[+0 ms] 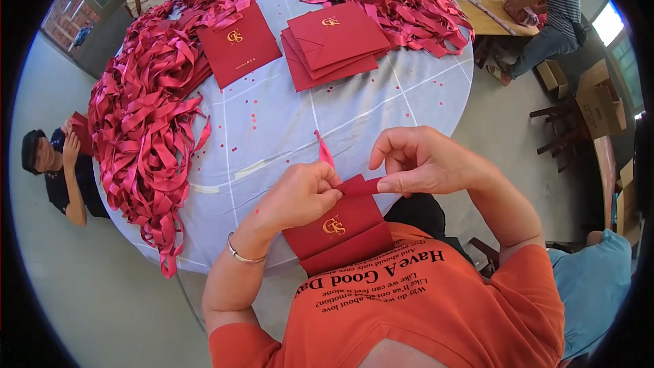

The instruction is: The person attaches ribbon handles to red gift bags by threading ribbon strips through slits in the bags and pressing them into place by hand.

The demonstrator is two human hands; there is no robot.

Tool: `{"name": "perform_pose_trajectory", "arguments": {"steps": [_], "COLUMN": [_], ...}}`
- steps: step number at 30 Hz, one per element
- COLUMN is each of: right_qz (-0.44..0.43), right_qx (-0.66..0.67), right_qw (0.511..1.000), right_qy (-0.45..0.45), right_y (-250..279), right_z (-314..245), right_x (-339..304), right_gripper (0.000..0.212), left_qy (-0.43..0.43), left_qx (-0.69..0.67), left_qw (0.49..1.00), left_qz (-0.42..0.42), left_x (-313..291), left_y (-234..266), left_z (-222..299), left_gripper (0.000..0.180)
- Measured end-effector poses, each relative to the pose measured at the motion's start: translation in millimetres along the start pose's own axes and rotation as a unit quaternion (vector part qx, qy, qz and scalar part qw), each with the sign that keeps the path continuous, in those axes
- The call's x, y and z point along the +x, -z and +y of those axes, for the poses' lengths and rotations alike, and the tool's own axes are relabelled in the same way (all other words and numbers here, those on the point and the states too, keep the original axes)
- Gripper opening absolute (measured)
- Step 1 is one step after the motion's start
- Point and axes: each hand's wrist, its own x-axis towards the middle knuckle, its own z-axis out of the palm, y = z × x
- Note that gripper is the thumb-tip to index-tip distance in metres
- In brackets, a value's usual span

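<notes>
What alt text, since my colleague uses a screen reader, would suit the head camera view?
A left hand holds the top of a gold-emblemed red paper bag beside a pink ribbon; the right hand is at the bag's upper edge. Beyond, more red bags and heaped ribbons cover parts of a round table.

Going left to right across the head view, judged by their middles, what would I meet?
Black-capped person → silver bangle → left hand → gold-emblemed red paper bag near the hands → right hand → striped-shirt person.
</notes>
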Motion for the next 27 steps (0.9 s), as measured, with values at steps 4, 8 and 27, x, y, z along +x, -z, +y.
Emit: {"name": "perform_pose_trajectory", "arguments": {"steps": [4,8,27], "right_qz": [-0.065,-0.137,0.158], "right_qx": [0.016,0.056,0.078], "right_qw": [0.995,0.987,0.897], "right_qy": [-0.079,-0.067,0.405], "right_y": [2,8,-20], "right_z": [-15,-7,-4], "right_x": [-13,-31,-13], "right_gripper": [0.032,0.032,0.017], "left_qy": [-0.006,0.015,0.002], "left_qx": [0.003,0.019,0.012], "left_qw": [1.000,0.999,0.999], "left_qz": [0.027,0.039,0.036], "left_x": [0,-1,3], "left_y": [-3,-2,-2], "left_z": [-3,3,-1], "left_gripper": [0.005,0.006,0.006]}}
